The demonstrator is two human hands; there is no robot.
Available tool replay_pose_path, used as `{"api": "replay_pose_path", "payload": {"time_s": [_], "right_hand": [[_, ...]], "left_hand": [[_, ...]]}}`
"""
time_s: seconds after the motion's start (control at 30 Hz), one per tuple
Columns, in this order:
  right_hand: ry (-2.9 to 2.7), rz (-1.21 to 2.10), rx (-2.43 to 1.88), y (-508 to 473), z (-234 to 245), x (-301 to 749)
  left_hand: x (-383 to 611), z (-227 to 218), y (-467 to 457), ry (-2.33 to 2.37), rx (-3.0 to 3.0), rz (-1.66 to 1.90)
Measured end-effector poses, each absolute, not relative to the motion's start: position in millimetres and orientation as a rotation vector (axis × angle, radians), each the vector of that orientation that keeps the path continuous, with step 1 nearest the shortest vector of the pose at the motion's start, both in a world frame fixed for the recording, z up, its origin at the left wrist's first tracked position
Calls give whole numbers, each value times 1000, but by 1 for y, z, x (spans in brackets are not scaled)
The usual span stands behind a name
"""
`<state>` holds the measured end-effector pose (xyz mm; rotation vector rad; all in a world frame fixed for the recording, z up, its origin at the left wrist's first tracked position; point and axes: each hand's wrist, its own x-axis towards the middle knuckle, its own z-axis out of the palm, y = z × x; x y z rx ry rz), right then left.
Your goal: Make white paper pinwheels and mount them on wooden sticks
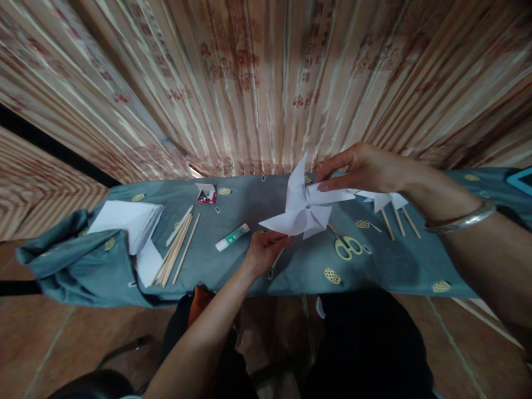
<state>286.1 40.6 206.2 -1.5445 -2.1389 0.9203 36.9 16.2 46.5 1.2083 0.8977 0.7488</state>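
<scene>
A white paper pinwheel (296, 213) with a small pin at its centre is raised above the cloth-covered table. My left hand (266, 252) is closed around its wooden stick (277, 259), just below the blades. From the right, my right hand (353, 169) reaches over the pinwheel, thumb and fingers closed at the edge of one blade. Scissors with pale yellow-green handles (348, 247) lie beneath it on the right, their blades partly hidden. A glue stick (231, 237) rests left of my left hand.
Loose wooden sticks (177, 246) and a stack of white paper (124, 219) lie at the left. A small open box of pins (206, 194) stands near the back edge. More pinwheels (382, 200) lie at right, partly behind my right arm. A curtain (257, 100) hangs behind the table.
</scene>
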Motion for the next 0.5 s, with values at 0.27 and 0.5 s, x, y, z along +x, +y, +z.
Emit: {"api": "replay_pose_path", "payload": {"time_s": [0.27, 0.5], "right_hand": [[-2091, 857, -1535, 48, 203, 286], [-2103, 796, -1509, 54, 200, 288]], "left_hand": [[37, 45, 17, 899, 1224, 742], [37, 48, 16, 888, 1241, 757]]}}
